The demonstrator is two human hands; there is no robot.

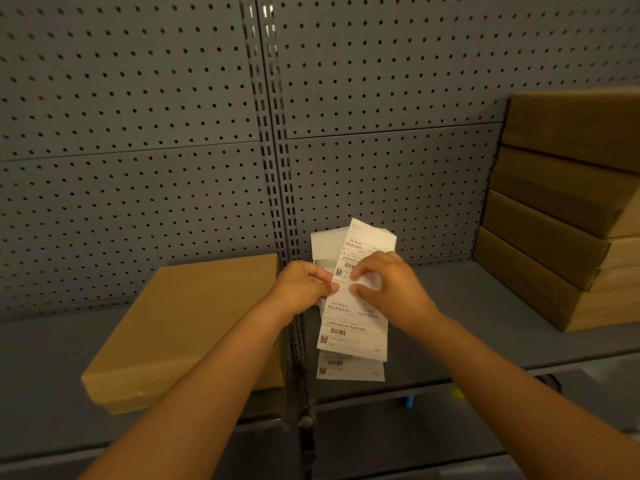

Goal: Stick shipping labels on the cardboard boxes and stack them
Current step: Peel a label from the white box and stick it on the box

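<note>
While both hands are working the labels [353, 299] mid-air | left hand [304, 289] pinching strip's left edge, right hand [388, 285] pinching top label, peeling | strip's long axis running 12–6 | box [187, 327] lying flat at 9 o'clock, nearer left hand | stack [561, 216] at 2 o'clock

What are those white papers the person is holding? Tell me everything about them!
The labels are a strip of white paper sheets joined end to end, printed with black text, barcodes and small square codes. The strip hangs upright above the grey shelf, with blank sheets showing behind its top. The left hand pinches its left edge, and the right hand pinches its middle with thumb and fingers.
</note>
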